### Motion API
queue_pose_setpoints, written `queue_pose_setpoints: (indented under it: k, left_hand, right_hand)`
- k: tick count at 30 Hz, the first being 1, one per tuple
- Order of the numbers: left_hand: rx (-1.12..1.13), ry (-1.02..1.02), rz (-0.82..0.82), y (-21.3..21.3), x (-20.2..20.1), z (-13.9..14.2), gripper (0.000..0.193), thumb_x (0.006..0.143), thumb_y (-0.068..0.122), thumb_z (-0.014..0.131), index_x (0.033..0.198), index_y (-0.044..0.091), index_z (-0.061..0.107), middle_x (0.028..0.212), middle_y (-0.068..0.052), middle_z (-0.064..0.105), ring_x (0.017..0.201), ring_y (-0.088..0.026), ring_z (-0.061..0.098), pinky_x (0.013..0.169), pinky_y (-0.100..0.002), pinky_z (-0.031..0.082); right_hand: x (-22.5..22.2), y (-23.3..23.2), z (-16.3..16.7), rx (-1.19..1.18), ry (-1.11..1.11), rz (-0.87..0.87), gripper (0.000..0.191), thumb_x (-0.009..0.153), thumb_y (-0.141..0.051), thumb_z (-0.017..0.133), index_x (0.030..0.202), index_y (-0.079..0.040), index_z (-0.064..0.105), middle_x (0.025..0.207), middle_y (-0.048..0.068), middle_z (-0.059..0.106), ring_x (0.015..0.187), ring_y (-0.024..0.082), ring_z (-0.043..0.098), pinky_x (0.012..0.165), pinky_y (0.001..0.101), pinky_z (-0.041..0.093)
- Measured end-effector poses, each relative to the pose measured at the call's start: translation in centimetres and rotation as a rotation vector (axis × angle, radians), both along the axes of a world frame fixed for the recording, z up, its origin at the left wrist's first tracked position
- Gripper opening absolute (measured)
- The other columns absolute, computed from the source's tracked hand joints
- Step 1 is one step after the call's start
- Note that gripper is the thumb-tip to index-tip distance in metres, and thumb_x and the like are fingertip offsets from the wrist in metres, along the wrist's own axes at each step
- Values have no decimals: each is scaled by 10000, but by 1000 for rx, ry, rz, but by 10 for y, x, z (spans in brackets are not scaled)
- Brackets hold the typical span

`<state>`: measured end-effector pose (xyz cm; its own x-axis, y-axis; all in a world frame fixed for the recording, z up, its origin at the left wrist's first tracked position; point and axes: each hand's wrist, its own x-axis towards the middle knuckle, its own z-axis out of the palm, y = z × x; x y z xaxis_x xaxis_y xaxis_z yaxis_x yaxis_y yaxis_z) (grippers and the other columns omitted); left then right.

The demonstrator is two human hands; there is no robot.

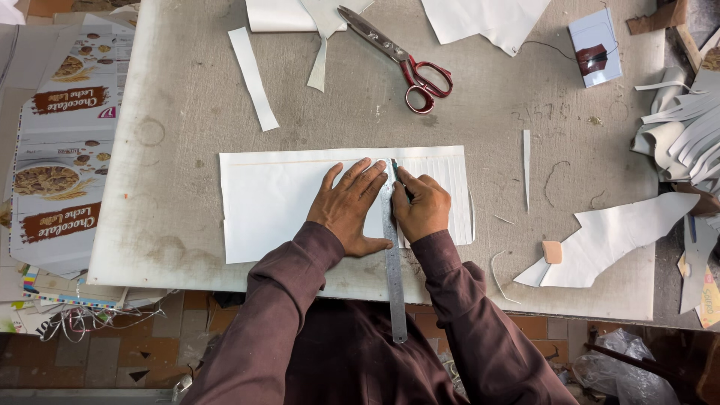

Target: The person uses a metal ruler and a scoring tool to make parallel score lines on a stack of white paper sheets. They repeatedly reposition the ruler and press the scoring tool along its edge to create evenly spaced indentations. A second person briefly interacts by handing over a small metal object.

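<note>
Your left hand (349, 206) lies flat with its fingers spread and released, pressing down on the white sheet (277, 202) and holding the metal ruler (391, 255) in place along its right edge. The ruler runs straight up and down across the sheet, its near end sticking out past the front edge of the grey cutting board (180, 112) toward your body. Just to the right of the ruler, your right hand (422, 206) is clenched around a thin dark tool (395, 168), whose tip touches the sheet right against the ruler's edge near the sheet's far side; what kind of tool it is cannot be told. The part of the sheet to the right of the ruler shows a row of close parallel lines. The sheet itself sits in the middle of the board, close to the board's front edge. Beyond the sheet, near the far edge of the board, lie red-handled scissors (409, 64) with their blades pointing left. To their left rests a narrow white strip (253, 78). To the right of the sheet lies an angular white offcut (622, 236), with a small tan block (553, 251) touching its left end.
</note>
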<state>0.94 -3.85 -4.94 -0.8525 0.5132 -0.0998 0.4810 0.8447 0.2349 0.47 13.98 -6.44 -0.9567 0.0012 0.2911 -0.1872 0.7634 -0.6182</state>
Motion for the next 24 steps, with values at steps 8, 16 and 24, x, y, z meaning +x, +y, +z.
queue_pose_setpoints:
  k: [8, 16, 24]
  left_hand:
    - [4, -34, 12, 1, -1, -1, 1272, 597, 836, 705, 1554, 130, 252, 1629, -38, 212, 1524, -194, 126, 1253, -527, 78]
    - [16, 5, 7, 2, -1, -7, 1258, 588, 806, 737, 1548, 118, 305, 1614, -41, 258, 1516, -210, 161, 1242, -523, 111]
    - [12, 5, 5, 4, 1, -8, 1263, 602, 846, 707, 1546, 103, 316, 1614, -45, 270, 1527, -219, 158, 1257, -529, 107]
  right_hand:
    - [-4, -4, -4, 109, 60, 9, 273, 902, -116, 703, 1144, -14, 777, 704, 82, 640, 579, 192, 612, 558, 336, 515]
    - [21, -6, -6, 246, -26, 45, 298, 901, -66, 644, 1162, 36, 743, 706, 113, 612, 472, 212, 572, 442, 343, 489]
    - [127, 10, -6, 248, -57, 69, 302, 914, -49, 629, 1181, 50, 728, 673, 76, 571, 418, 159, 494, 370, 315, 440]
